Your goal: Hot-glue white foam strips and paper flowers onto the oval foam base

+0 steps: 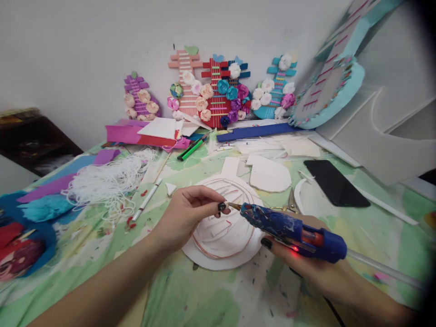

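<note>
My right hand (316,263) is wrapped round a blue hot glue gun (289,229), its red light lit and a clear glue stick (384,268) poking out of the back. The metal nozzle points left, at the fingertips of my left hand (187,211). Thumb and finger of that hand are pinched together, and whatever they hold is too small to make out. Below both hands lies a white guitar-shaped cutout (218,261), a rounded body with a short neck; a smaller outlined layer and several white strips lie on it, partly hidden by my left hand.
Another white cutout (270,175) and a black phone (335,181) lie to the right, near partly covered scissors (292,202). White string (105,181) is heaped at left beside a white pen (147,200). A green cutter (192,150) lies further back. Several flower-decorated paper guitars (218,97) lean on the wall.
</note>
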Demonstrator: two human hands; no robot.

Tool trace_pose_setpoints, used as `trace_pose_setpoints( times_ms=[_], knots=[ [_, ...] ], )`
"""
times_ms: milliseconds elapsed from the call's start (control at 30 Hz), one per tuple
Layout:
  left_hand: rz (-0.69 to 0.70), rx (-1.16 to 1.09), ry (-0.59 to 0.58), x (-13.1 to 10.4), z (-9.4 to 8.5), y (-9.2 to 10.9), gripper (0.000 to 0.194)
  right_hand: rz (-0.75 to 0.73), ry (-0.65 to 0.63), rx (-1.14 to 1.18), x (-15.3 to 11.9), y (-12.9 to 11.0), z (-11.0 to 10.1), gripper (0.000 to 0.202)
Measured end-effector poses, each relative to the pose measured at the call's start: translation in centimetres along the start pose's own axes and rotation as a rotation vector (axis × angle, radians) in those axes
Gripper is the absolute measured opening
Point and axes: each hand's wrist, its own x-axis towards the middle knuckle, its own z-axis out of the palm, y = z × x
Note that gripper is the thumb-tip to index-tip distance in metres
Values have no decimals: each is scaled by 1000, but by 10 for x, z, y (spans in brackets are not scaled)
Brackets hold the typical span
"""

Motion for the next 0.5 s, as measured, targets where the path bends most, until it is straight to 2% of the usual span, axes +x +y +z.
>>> trace_pose_setpoints(
  times_ms=[133,300,500],
  knots=[
    [9,-4,-34,1,0,0,10,28,-43,22,0,0,0,20],
    [-5,-51,-36,2,-1,-1,19,-20,2,-16,0,-1,0,19],
    [-9,-68,-33,2,-3,-1,25,-46,-10,-13,0,-2,0,22]
  ],
)
